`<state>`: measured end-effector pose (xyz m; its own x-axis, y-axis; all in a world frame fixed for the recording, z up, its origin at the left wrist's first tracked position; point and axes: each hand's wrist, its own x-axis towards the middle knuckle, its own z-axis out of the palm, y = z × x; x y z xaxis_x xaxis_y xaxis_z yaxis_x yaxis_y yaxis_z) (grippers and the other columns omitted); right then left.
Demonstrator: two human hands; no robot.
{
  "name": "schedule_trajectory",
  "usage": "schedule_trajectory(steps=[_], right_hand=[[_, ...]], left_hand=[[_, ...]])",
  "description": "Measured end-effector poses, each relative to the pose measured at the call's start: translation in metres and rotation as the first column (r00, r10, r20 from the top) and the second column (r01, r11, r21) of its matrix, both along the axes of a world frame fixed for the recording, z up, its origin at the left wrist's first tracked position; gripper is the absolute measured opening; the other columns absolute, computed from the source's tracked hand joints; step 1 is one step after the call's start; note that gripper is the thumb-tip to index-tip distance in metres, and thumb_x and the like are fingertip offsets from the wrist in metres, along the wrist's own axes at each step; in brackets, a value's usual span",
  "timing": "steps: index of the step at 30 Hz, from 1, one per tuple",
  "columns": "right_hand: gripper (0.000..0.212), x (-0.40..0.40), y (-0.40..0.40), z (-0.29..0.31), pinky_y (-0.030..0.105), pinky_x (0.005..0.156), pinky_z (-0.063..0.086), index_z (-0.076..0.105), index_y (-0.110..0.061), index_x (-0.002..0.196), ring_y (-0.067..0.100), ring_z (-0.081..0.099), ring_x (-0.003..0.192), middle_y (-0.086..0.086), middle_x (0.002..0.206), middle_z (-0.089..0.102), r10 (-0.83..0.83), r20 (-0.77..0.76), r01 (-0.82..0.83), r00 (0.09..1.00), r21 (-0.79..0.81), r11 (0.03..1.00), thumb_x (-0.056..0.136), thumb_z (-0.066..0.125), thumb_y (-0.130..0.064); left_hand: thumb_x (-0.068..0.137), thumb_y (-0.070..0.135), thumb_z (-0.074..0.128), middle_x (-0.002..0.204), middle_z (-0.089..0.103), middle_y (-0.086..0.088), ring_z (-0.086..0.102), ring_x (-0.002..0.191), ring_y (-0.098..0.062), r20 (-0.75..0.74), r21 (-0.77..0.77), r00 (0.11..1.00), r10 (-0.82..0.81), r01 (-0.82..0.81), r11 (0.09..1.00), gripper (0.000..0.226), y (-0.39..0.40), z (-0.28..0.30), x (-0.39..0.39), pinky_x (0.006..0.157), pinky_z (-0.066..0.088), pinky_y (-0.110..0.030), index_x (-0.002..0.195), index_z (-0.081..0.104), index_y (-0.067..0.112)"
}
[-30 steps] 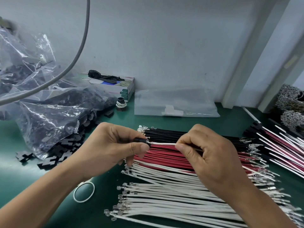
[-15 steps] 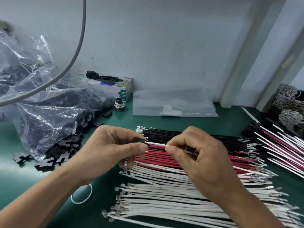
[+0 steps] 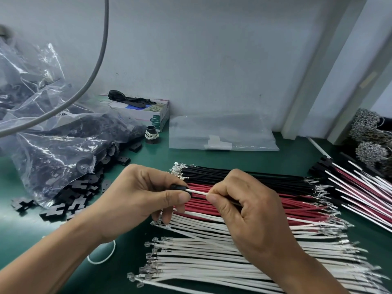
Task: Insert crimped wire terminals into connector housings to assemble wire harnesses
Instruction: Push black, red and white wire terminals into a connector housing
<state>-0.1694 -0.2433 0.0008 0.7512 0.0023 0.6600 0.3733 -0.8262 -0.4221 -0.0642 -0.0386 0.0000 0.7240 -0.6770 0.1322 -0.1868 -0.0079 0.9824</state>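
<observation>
In the head view, the left hand sits at centre frame, thumb and curled fingers pinching a small black connector housing. Just to its right, the right hand pinches a white wire between thumb and forefinger; the wire's near end meets the housing's open face, though the terminal itself is too small to make out. The rest of this wire runs back under the right palm.

Beneath both hands, on the green table, lie three sorted rows of crimped wires — black wires toward the upper part, red wires in the middle, white wires spreading across the lower centre and lower right, their metal terminals showing at both ends. At the right edge lies a stack of finished harnesses, red and white leads running from black housings.

At the left of the frame, a clear plastic bag spills loose black housings onto the table. A white rubber band lies beside the left forearm. Farther back, against the wall, stand a tissue box with something black on top, a small black spool, and a flat clear bag. A grey cable curves through the upper left.
</observation>
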Motion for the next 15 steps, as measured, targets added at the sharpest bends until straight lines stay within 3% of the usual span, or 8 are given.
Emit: schedule_trajectory(steps=[5, 9, 12, 15], right_hand=[[0.017, -0.001, 0.002, -0.002, 0.03, 0.057, 0.045, 0.067, -0.019, 0.08, 0.006, 0.048, 0.066, -0.016, 0.078, 0.05, 0.004, 0.023, -0.004, 1.0, -0.006, 1.0, 0.096, 0.064, -0.026], [0.022, 0.001, -0.005, 0.003, 0.034, 0.057, 0.047, 0.067, -0.021, 0.082, 0.009, 0.053, 0.068, -0.015, 0.08, 0.053, 0.003, 0.055, 0.0, 0.998, -0.067, 0.998, 0.098, 0.059, -0.035], [0.023, 0.004, -0.008, 0.01, 0.032, 0.065, 0.046, 0.067, -0.022, 0.087, 0.012, 0.055, 0.078, -0.013, 0.086, 0.055, -0.042, 0.132, 0.062, 0.99, -0.151, 0.987, 0.1, 0.055, -0.037], [0.022, 0.004, -0.013, 0.006, 0.029, 0.067, 0.048, 0.064, -0.03, 0.099, 0.008, 0.057, 0.082, -0.018, 0.091, 0.056, -0.093, 0.022, 0.096, 0.995, -0.157, 0.983, 0.1, 0.048, -0.045]], left_hand=[[0.075, 0.042, 0.084, 0.074, 0.075, -0.013, 0.064, 0.053, -0.017, 0.036, 0.001, 0.999, -0.002, 0.002, 1.0, 0.033, -0.001, -0.001, -0.002, 0.049, 0.047, -0.022, 0.091, 0.082, 0.012], [0.076, 0.039, 0.086, 0.073, 0.075, -0.013, 0.065, 0.053, -0.018, 0.045, -0.038, 0.999, 0.021, -0.019, 0.999, 0.03, -0.003, 0.002, -0.002, 0.049, 0.048, -0.021, 0.09, 0.082, 0.012], [0.074, 0.027, 0.089, 0.073, 0.075, -0.017, 0.066, 0.054, -0.022, 0.024, -0.118, 0.997, 0.075, -0.072, 0.99, 0.023, -0.001, 0.006, 0.001, 0.052, 0.052, -0.024, 0.087, 0.082, 0.009], [0.075, 0.028, 0.083, 0.079, 0.076, -0.019, 0.071, 0.063, -0.026, 0.008, -0.159, 0.988, 0.154, -0.151, 0.976, 0.023, 0.001, 0.009, 0.003, 0.061, 0.059, -0.031, 0.09, 0.082, 0.01]])
